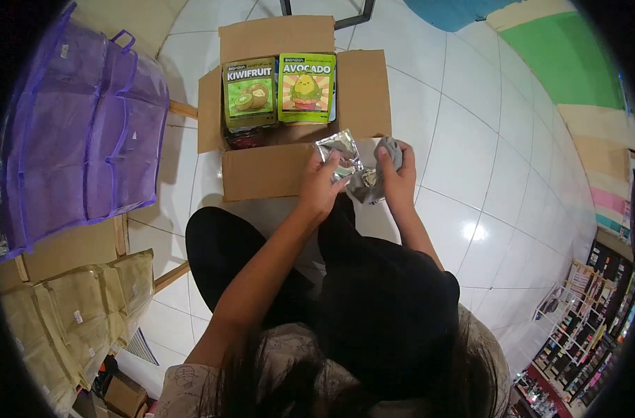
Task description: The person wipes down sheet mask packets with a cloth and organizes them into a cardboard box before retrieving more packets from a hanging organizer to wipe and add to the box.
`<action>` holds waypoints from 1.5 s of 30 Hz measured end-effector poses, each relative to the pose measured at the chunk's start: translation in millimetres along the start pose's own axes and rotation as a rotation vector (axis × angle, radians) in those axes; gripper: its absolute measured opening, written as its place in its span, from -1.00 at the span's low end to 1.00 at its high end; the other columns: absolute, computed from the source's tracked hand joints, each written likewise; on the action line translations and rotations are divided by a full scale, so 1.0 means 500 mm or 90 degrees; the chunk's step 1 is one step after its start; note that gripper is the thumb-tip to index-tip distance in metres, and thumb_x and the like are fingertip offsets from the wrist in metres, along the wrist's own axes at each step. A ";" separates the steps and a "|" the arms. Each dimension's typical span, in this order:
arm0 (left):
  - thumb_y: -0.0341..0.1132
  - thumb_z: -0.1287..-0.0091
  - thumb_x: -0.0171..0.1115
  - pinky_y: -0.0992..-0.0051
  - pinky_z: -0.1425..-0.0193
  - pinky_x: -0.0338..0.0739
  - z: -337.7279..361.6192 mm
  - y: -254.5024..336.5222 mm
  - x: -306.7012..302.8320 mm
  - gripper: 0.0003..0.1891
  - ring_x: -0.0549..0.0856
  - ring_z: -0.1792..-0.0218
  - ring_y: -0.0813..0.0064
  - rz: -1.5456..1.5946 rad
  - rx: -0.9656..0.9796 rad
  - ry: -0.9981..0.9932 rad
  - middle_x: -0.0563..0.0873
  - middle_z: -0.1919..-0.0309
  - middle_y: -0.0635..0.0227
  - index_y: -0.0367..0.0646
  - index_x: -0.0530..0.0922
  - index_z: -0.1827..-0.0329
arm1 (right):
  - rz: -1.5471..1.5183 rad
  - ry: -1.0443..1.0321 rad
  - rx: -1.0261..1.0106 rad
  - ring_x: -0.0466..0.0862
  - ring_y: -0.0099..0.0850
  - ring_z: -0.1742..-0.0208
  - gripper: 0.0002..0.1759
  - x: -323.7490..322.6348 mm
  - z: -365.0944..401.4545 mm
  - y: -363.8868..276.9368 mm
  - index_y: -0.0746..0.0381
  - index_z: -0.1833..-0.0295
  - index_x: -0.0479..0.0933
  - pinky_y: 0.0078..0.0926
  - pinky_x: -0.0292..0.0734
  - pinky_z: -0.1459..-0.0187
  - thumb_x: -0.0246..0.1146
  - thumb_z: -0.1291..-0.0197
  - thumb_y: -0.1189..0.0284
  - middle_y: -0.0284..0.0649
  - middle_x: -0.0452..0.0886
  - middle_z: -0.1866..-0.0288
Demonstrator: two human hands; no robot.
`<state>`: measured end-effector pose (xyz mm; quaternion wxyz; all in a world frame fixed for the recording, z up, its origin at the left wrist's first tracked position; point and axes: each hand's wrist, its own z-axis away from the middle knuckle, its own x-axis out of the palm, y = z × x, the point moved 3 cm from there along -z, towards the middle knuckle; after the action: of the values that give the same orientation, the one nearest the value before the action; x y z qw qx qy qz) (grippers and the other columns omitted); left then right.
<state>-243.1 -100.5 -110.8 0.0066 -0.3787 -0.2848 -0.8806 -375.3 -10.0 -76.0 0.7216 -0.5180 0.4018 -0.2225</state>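
My left hand (321, 183) is closed on a shiny silver foil sachet (343, 148), the thumb lying across its face. A bunched grey cloth (390, 148) is gripped in my right hand (400, 182), and grey material also hangs just below the sachet. Both hands are over the near side of an open cardboard box (265, 175). Inside the box stand a packet marked KIWIFRUIT (251, 97) and a lime green packet marked AVOCADO (306, 94). Darker items under the kiwifruit packet are partly hidden.
The box sits on a white tiled floor (464, 153). To the left hang a purple mesh pocket organizer (115, 132) and a beige one (73, 313). Racks of small goods (575, 320) stand at the lower right. Dark metal legs (356, 17) show behind the box.
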 end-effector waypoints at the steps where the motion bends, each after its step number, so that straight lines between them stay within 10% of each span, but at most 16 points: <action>1: -0.19 -0.52 0.11 0.33 -0.09 0.56 0.000 -0.006 0.000 -0.79 0.63 0.04 0.53 0.003 -0.003 -0.006 0.64 0.06 0.47 -0.03 0.51 -0.09 | 0.090 0.029 -0.094 0.64 -0.23 0.21 -0.72 0.002 0.005 -0.011 0.28 0.02 0.50 -0.33 0.53 0.17 0.33 -0.21 0.41 -0.14 0.62 0.21; 6: -0.14 -0.55 0.02 0.32 -0.08 0.59 -0.010 -0.031 0.005 -0.73 0.66 -0.04 0.47 0.162 -0.037 -0.067 0.66 0.01 0.35 -0.12 0.50 -0.08 | 0.311 -0.174 -0.374 0.60 0.02 0.11 -0.65 0.048 0.043 -0.056 0.26 -0.01 0.52 -0.15 0.53 0.11 0.28 -0.06 0.47 -0.03 0.55 0.16; 9: -0.05 -0.54 0.04 0.41 -0.06 0.54 0.006 -0.020 0.017 -0.67 0.63 0.03 0.49 0.073 -0.055 0.009 0.62 0.04 0.34 -0.11 0.49 -0.11 | 0.209 -0.099 -0.227 0.60 0.03 0.15 -0.67 0.040 0.009 -0.054 0.25 0.03 0.52 -0.20 0.53 0.15 0.29 -0.02 0.49 -0.07 0.56 0.17; 13: -0.04 -0.52 0.06 0.46 0.01 0.55 -0.023 -0.038 -0.021 -0.55 0.62 0.08 0.43 -0.155 0.114 -0.049 0.58 -0.02 0.25 -0.16 0.40 -0.31 | 0.277 -0.211 -0.383 0.62 0.00 0.13 -0.63 0.049 0.035 -0.072 0.23 0.04 0.52 -0.21 0.55 0.15 0.39 -0.05 0.34 -0.08 0.57 0.15; 17: -0.13 -0.51 0.05 0.31 -0.37 0.31 0.004 0.024 0.010 -0.32 0.55 -0.14 0.32 0.103 -0.118 -0.187 0.53 -0.17 0.21 -0.19 0.03 -0.58 | 0.251 -0.217 -0.358 0.64 -0.05 0.15 -0.45 0.039 0.022 -0.088 0.25 0.00 0.46 -0.26 0.56 0.15 0.51 0.04 0.26 -0.08 0.59 0.15; 20: -0.08 -0.55 -0.02 0.31 -0.55 0.00 0.026 0.075 0.006 -0.31 0.42 -0.34 0.25 -0.231 -0.026 -0.350 0.46 -0.31 0.23 -0.04 -0.08 -0.63 | 0.158 -0.228 -0.207 0.69 -0.05 0.14 -0.50 0.038 0.023 -0.078 0.24 0.00 0.49 -0.26 0.60 0.14 0.49 0.05 0.32 -0.05 0.65 0.17; 22: -0.10 -0.55 -0.02 0.28 -0.54 0.03 0.051 0.118 0.028 -0.33 0.41 -0.36 0.25 0.156 -0.233 -0.342 0.47 -0.31 0.26 0.04 -0.05 -0.64 | 0.070 -0.250 -0.128 0.68 -0.32 0.21 -0.60 0.048 0.024 -0.053 0.27 0.05 0.50 -0.41 0.57 0.15 0.44 0.02 0.43 -0.14 0.66 0.26; 28: -0.26 -0.35 0.21 0.20 -0.42 0.24 0.047 0.179 0.027 -0.54 0.49 -0.30 0.18 -0.787 0.302 -0.357 0.56 -0.22 0.14 0.06 0.50 -0.34 | -0.075 -0.404 -0.060 0.58 -0.62 0.26 -0.69 0.045 0.021 -0.043 0.27 0.07 0.51 -0.57 0.52 0.22 0.38 -0.05 0.51 -0.35 0.62 0.30; 31: -0.36 -0.18 0.33 0.15 -0.29 0.32 0.042 0.215 0.026 -0.69 0.61 -0.06 0.12 -1.007 0.326 -0.283 0.69 0.07 0.22 -0.06 0.67 -0.02 | -0.040 -0.399 0.012 0.60 -0.60 0.22 -0.65 0.038 0.019 -0.057 0.28 0.06 0.53 -0.56 0.53 0.15 0.44 -0.04 0.44 -0.30 0.65 0.27; 40: -0.35 -0.18 0.36 0.33 0.04 0.54 -0.056 0.321 -0.064 -0.78 0.67 0.14 0.10 -1.134 0.383 -0.109 0.72 0.22 0.18 -0.20 0.71 0.12 | -0.049 -0.231 0.036 0.53 -0.65 0.30 -0.70 -0.021 -0.013 -0.029 0.28 0.12 0.54 -0.62 0.48 0.25 0.46 -0.15 0.38 -0.39 0.61 0.33; 45: -0.27 -0.21 0.32 0.21 -0.12 0.38 -0.101 0.313 -0.093 -0.87 0.69 0.17 0.22 -1.271 0.391 -0.103 0.72 0.28 0.27 0.00 0.76 0.23 | -0.020 -0.198 0.024 0.53 -0.65 0.32 -0.72 -0.036 -0.016 -0.032 0.27 0.15 0.55 -0.62 0.47 0.25 0.46 -0.16 0.38 -0.38 0.61 0.36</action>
<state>-207.8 -266.6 -91.8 -0.6467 -0.0112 -0.6789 -0.3477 -390.7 -7.1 -56.2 0.7810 -0.5391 0.2725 -0.1585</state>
